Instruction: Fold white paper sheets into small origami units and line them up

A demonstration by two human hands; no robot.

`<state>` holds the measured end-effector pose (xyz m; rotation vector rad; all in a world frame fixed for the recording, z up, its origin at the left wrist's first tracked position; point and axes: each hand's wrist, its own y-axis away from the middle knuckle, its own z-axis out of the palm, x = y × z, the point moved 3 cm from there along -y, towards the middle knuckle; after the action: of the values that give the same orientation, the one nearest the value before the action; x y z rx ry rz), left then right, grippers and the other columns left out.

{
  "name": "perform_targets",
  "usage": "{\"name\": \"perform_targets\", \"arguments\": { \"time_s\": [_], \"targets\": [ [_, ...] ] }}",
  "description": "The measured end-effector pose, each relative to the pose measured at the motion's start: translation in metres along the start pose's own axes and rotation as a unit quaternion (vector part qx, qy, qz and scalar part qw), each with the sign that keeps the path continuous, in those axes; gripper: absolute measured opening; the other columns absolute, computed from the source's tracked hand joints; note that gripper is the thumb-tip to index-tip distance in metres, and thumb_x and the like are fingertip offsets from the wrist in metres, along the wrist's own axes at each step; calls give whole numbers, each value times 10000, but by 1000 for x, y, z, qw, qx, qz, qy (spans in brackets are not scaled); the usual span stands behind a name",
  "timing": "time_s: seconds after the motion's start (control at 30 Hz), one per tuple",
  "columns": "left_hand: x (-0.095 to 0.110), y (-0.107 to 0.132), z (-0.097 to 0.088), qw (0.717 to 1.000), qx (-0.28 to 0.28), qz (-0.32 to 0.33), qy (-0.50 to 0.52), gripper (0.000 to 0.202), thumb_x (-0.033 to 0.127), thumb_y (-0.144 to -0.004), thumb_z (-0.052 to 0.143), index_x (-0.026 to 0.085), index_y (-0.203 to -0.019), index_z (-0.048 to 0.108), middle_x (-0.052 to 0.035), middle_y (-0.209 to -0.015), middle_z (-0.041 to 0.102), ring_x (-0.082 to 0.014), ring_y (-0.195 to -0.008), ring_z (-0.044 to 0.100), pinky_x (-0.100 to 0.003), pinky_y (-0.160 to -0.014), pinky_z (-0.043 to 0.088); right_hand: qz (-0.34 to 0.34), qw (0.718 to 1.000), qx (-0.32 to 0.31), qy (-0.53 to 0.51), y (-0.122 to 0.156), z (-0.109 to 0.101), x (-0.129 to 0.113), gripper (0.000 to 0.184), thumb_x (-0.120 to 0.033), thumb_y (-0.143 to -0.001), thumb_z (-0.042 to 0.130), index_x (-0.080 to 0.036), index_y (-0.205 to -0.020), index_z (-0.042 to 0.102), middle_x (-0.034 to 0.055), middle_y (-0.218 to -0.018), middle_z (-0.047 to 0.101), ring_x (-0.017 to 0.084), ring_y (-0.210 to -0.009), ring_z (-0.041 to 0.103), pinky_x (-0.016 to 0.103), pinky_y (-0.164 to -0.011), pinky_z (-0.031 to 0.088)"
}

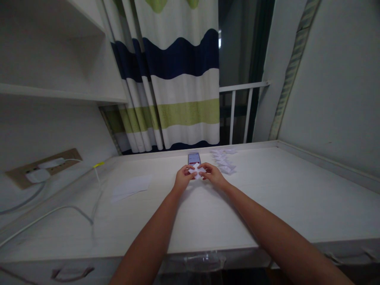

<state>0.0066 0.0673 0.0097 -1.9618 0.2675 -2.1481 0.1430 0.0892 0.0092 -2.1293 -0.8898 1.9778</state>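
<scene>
A small piece of folded white paper (pixel 196 171) is held between both hands over the desk. My left hand (pixel 183 176) pinches its left side, thumb in front and fingers behind. On the right side my right hand (pixel 213 175) grips it the same way. The paper looks diamond-shaped, with pointed corners; its finer folds are too small to make out. Just behind the hands lies a phone (pixel 194 158) with its screen lit, its lower part hidden by the paper and fingers.
Several folded white paper pieces (pixel 222 161) lie in a row right of the phone. White sheets (pixel 132 187) rest on the desk (pixel 208 221) at left. A cable (pixel 71 206) runs along the left side near plugged-in chargers (pixel 38 175). A curtain (pixel 184 91) hangs behind.
</scene>
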Motion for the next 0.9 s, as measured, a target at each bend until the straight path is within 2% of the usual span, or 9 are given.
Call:
{"name": "perform_targets", "arguments": {
  "time_s": [0.1,0.2,0.37,0.53,0.77,0.9],
  "targets": [
    [1,2,1,1000,-9,4,-15,366,303,-452,718,151,-722,523,28,-577,577,-104,-534,543,-241,-547,451,-10,1000,-10,23,-1,1,3,259,-296,-618,603,-177,-845,570,21,-833,585,95,-618,534,209,-504,466],
    [2,2,2,999,-22,13,-23,359,291,-463,712,149,-741,535,33,-575,576,-93,-521,529,-234,-544,442,-7,1000,12,16,-3,-2,6,308,-288,-590,628,-160,-866,588,46,-870,605,115,-662,544,223,-535,462],
    [0,1,1,999,-26,16,-26,356,249,-470,701,145,-779,559,21,-582,593,-94,-528,530,-221,-536,421,15,998,14,54,-4,-6,7,314,-307,-595,626,-137,-860,628,41,-756,633,94,-530,511,244,-542,432],
    [0,0,-1,1000,-6,5,-10,356,245,-468,702,145,-784,573,-11,-654,626,-126,-588,563,-242,-552,444,-28,997,14,68,-2,-7,-1,312,-294,-624,606,-161,-906,630,49,-872,636,93,-565,509,228,-541,411],
    [2,1,0,1000,-5,18,-23,321,251,-477,706,142,-766,619,-20,-689,630,-122,-601,559,-245,-562,455,-12,995,29,100,-4,-8,4,269,-271,-622,607,-143,-853,658,64,-789,655,119,-582,528,246,-569,411],
    [4,1,-2,996,2,39,-84,305,260,-513,693,140,-790,653,-6,-598,618,-104,-531,532,-231,-544,434,-22,992,28,119,-6,-9,7,249,-256,-636,597,-159,-857,659,62,-796,654,136,-628,544,254,-593,417]
  ]
}}
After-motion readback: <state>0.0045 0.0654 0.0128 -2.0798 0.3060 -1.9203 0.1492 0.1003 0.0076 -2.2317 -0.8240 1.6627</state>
